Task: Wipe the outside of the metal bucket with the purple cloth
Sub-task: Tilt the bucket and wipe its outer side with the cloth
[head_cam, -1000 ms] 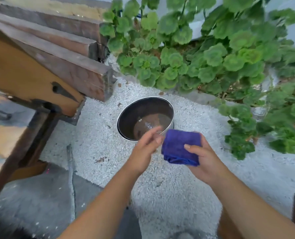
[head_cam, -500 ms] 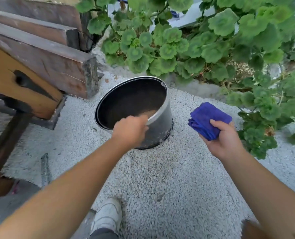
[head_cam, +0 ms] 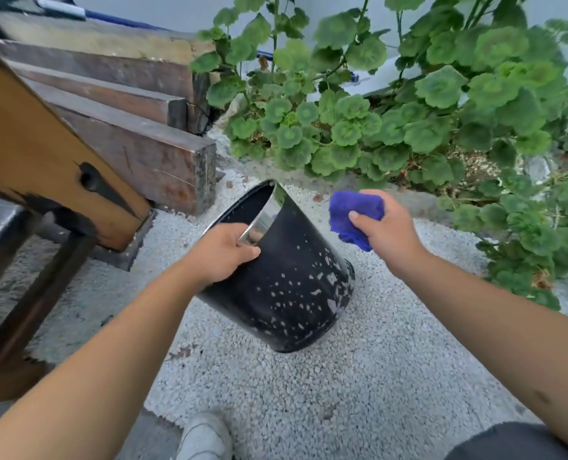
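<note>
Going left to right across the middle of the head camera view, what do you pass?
Wooden beams → left hand gripping the rim → metal bucket → purple cloth → right hand → leafy plant.

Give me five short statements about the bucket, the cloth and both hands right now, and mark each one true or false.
1. The left hand grips the rim of the metal bucket. True.
2. The bucket stands upright on the gravel. False: it is tipped, its mouth turned up and to the left, its speckled outer wall facing the camera.
3. The right hand holds the purple cloth. True.
4. The cloth is pressed against the bucket's wall. False: it is held apart from the bucket, to the right of it.
5. The cloth is spread out flat. False: it is bunched in the hand.
</note>
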### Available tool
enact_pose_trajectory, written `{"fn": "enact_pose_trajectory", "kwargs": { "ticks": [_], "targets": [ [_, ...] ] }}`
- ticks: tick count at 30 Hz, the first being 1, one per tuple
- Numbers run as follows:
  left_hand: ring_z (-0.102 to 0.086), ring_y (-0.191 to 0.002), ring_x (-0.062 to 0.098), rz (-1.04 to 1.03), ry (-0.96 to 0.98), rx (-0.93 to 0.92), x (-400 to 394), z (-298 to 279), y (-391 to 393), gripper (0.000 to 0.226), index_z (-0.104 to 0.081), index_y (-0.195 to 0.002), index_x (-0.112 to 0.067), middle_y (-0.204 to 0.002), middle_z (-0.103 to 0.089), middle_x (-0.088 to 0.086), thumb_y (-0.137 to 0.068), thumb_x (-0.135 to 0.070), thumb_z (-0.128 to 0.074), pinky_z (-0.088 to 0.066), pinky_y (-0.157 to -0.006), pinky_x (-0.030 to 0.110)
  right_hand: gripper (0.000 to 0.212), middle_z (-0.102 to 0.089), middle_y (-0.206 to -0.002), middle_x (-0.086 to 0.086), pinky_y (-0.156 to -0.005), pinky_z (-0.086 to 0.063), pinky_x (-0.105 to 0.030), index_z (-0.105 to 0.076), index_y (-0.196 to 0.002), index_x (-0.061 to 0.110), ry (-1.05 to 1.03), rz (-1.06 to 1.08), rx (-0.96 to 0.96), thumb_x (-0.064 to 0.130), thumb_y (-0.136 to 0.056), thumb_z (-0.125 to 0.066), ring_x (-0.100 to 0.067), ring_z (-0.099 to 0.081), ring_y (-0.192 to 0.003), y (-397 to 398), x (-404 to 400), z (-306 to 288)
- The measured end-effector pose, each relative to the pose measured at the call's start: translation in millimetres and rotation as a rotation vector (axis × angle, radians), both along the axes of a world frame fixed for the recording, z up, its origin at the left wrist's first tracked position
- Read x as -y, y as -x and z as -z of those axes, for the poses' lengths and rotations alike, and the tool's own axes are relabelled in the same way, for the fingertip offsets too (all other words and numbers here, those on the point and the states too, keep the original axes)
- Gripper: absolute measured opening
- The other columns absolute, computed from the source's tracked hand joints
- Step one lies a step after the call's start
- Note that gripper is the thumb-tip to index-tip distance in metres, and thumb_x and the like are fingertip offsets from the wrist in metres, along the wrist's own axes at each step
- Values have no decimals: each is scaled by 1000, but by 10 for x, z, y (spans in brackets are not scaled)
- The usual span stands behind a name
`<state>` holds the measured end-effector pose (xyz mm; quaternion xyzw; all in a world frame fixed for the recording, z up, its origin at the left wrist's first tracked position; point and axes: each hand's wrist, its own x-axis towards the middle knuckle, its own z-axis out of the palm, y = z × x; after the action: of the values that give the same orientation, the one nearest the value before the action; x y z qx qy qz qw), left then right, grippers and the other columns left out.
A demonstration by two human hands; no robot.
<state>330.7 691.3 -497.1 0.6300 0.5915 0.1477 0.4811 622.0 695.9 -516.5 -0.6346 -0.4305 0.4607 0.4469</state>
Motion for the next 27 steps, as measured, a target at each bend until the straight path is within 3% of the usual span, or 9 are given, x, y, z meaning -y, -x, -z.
{"fn": "enact_pose_trajectory", "kwargs": {
  "ticks": [3, 5, 7, 9, 11, 14, 17, 21, 27],
  "targets": [
    [-62, -66, 0, 35, -41, -41, 71, 236, 13, 21, -65, -88, -34, -71, -69, -18, -92, -13, -63, -49, -69, 31, 31, -71, -101, 6, -84, -55, -34, -64, -113, 30, -39, -56, 242, 18, -85, -71, -15, -67, -94, 491, -11, 112],
    [-59, -64, -7, 90, -63, -97, 81, 271, 6, 29, -56, -91, -45, -71, -66, -22, -87, -17, -62, -48, -67, 29, 40, -67, -116, 3, -94, -49, -34, -61, -123, 25, -84, -106, 314, 27, -85, -71, -17, -62, -108, 830, 38, 168],
    [-61, -66, 3, 109, -77, -142, 83, 258, 25, 30, -50, -92, -48, -70, -64, -13, -73, -26, -57, -52, -68, 35, 53, -56, -131, 3, -102, -42, -35, -57, -126, 22, -141, -143, 411, 47, -81, -68, -18, -50, -120, 1127, 137, 231],
    [-62, -68, 11, 79, -86, -102, 82, 260, 57, 28, -54, -91, -45, -71, -64, -9, -66, -34, -55, -50, -64, 38, 66, -46, -132, 3, -102, -38, -38, -52, -125, 26, -178, -99, 509, 65, -73, -60, -22, -41, -120, 1346, 249, 304],
    [-61, -67, 2, 58, -75, -8, 91, 293, 95, 18, -61, -85, -45, -73, -67, -17, -71, -34, -59, -45, -63, 25, 74, -43, -133, 2, -98, -37, -43, -46, -132, 27, -177, -35, 589, 72, -73, -53, -24, -38, -122, 1502, 315, 362],
    [-55, -62, -5, 24, -168, 14, 147, 357, 92, 13, -59, -76, -46, -67, -63, -24, -78, -33, -59, -40, -61, 17, 71, -40, -137, 0, -99, -37, -48, -43, -139, 28, -200, -17, 638, 68, -81, -47, -26, -35, -132, 1605, 313, 435],
    [-62, -67, -8, -32, -270, -44, 227, 413, 91, 7, -57, -83, -46, -71, -66, -25, -80, -42, -61, -41, -60, 16, 64, -36, -152, -5, -111, -31, -52, -43, -143, 26, -213, -102, 649, 56, -87, -47, -32, -23, -145, 1573, 275, 526],
    [-69, -106, 7, -69, -208, -5, 286, 463, 143, 45, -55, -124, -43, -110, -72, -16, -81, -51, -64, -57, -84, 44, 58, -39, -151, -3, -111, -34, -51, -46, -143, 24, -184, -102, 611, 45, -89, -46, -31, -27, -143, 1430, 291, 677],
    [-64, -116, 6, -178, -159, 44, 493, 551, 300, 48, -49, -127, -44, -118, -69, -20, -82, -53, -64, -52, -99, 37, 61, -46, -144, 0, -106, -40, -49, -51, -140, 23, -18, -81, 675, 50, -86, -43, -26, -38, -134, 1054, 484, 1061]
  ]
}}
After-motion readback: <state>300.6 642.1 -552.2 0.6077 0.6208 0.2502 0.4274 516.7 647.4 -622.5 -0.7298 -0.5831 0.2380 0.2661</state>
